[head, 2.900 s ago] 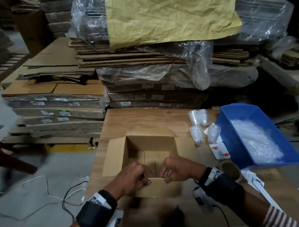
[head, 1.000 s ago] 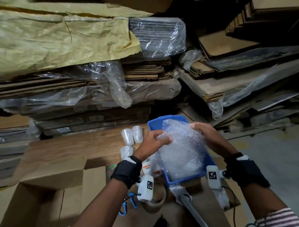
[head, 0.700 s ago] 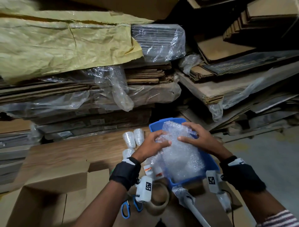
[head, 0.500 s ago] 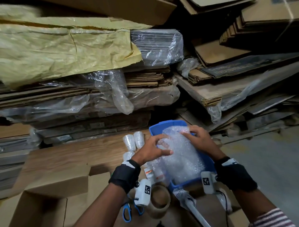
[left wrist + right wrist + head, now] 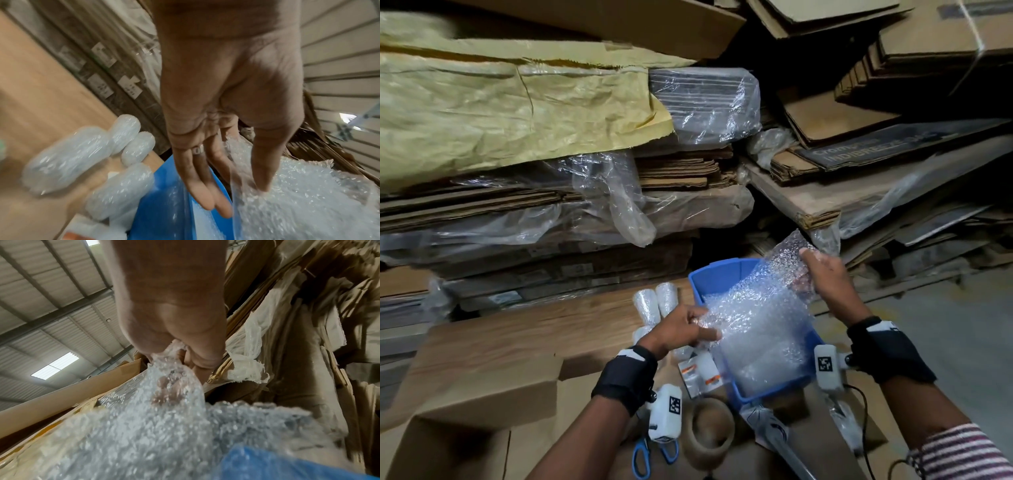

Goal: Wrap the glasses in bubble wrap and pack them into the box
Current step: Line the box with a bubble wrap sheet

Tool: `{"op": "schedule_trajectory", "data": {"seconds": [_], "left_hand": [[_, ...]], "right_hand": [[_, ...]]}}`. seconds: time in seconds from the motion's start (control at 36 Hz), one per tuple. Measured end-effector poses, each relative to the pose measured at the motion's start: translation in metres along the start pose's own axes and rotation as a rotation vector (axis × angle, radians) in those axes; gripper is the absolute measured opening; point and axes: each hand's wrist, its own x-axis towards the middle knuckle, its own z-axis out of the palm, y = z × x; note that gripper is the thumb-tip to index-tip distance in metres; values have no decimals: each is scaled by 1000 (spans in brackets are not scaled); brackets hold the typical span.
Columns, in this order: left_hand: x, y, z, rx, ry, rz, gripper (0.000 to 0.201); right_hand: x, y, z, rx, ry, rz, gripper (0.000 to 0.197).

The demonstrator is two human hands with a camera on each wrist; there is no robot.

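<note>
Left hand (image 5: 681, 330) low, fingers nearly straight, thumb pinching. Right hand (image 5: 825, 274) raised higher, fist clenched tight. Both forearms extended forward, black wrist bands (image 5: 626, 378) on.

A wooden bench (image 5: 534, 329) carries everything. At its near left sits an open cardboard box (image 5: 458, 442). A blue bin (image 5: 717, 277) stands at the right, with four bubble-wrapped glasses (image 5: 655, 301) lying just left of it towards the far edge. Nearer lie white cards with orange marks (image 5: 700, 375), a roll of brown tape (image 5: 710, 430) and blue-handled scissors (image 5: 642, 457).
</note>
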Motion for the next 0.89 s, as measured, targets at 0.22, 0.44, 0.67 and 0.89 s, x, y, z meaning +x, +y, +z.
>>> {"op": "schedule_trajectory", "data": {"seconds": [0.22, 0.44, 0.67, 0.89], "left_hand": [[3, -13, 14, -400, 260, -120, 48], [2, -16, 19, -324, 279, 50, 79], [3, 0, 30, -14, 406, -1, 49], [3, 22, 61, -241, 195, 118, 37]], "right_hand": [[-2, -5, -11, 89, -50, 77, 21], [-10, -11, -17, -35, -160, -121, 52], [-18, -16, -2, -42, -219, -140, 44], [-34, -20, 23, 178, -226, -76, 19]]}}
